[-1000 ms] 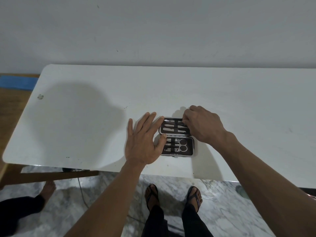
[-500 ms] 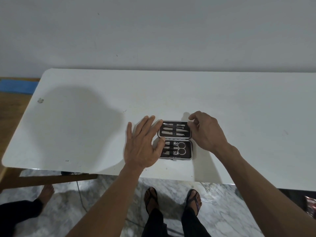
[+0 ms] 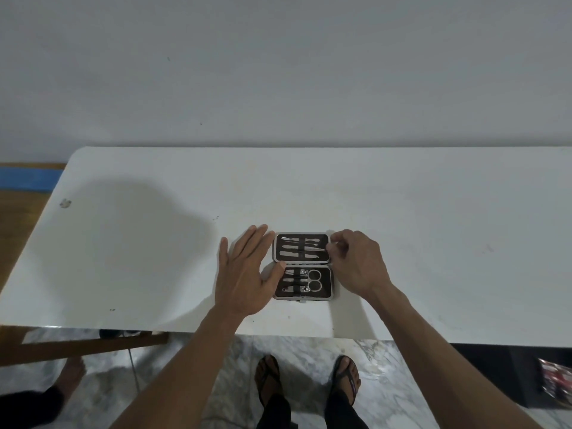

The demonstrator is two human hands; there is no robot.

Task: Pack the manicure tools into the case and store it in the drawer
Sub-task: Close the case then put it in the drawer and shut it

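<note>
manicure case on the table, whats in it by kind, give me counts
Open case lying flat on the white table, left hand flat beside it, right hand pinching a thin tool in the far half.

Far half, slim flat tools: 5
Near half, scissors: 1
Near half, other tools (clippers and the like): 3
Total: 9

Bare forearms and hands (image 3: 244, 274), no sleeves; black trousers (image 3: 275, 410); dark thong sandals (image 3: 268, 379) on both feet.

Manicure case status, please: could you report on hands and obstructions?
Left hand flat, steadying case. Right hand pinching thin tool in upper half. Case open on table. Nothing obstructing.
</note>
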